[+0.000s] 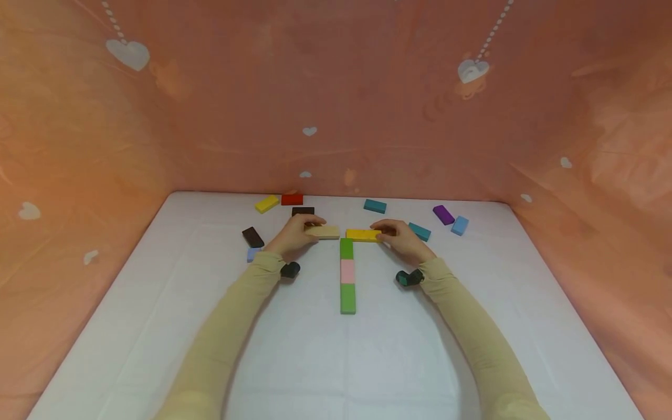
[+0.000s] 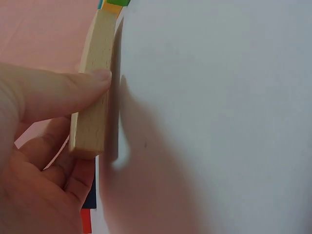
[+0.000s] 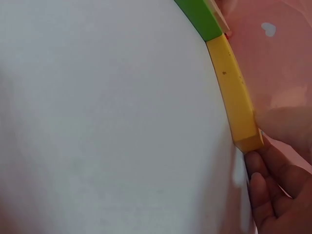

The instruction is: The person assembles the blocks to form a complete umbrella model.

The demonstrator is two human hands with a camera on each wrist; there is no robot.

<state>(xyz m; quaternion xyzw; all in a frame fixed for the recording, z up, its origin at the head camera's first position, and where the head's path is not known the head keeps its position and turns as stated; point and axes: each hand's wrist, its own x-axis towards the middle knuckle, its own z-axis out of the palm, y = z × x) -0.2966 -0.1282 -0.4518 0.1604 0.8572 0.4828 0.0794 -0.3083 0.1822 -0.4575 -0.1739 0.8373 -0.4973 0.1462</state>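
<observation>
My left hand [image 1: 296, 233] pinches a plain wooden block [image 2: 95, 117] between thumb and fingers; a shadow runs beside the block on the white surface. At the right end of a yellow block [image 1: 363, 235], my right hand [image 1: 401, 238] has its thumb on one side and fingers at the other. Between these two blocks, a column runs toward me: a green block [image 1: 346, 249] at the far end, a pink block [image 1: 347, 271], then another green block [image 1: 348, 298]. In the right wrist view, the yellow block [image 3: 233, 92] meets the far green block [image 3: 201, 18].
Behind my left hand lie a yellow block [image 1: 267, 203], a red block [image 1: 291, 199] and a dark block [image 1: 303, 210]. Another dark block [image 1: 253, 237] and a bluish block [image 1: 253, 255] are left. Teal blocks [image 1: 375, 206], a purple block [image 1: 443, 214] and a light-blue block [image 1: 459, 226] lie right.
</observation>
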